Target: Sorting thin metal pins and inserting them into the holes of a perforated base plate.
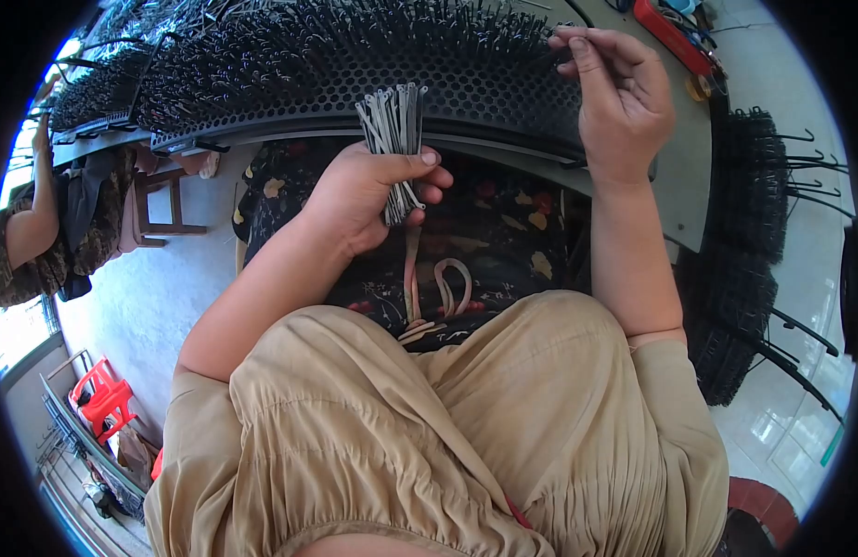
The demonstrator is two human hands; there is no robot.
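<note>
metal strips (pixel 390 123) clamped in left hand (pixel 368 190); right hand (pixel 627 110) beside black rack (pixel 503 104), grip unclear.

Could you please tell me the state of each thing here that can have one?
Left hand: closed around the bundle.
Bundle of thin grey strips: gripped, ends slightly fanned.
Right hand: raised by the rack's right end, fingertips together; whether they hold anything is unclear.
Perforated black rack: partly filled, holes exposed along the front.
Dark pieces: densely packed on the rack.
Cord: tied, one loop hanging out.
</note>
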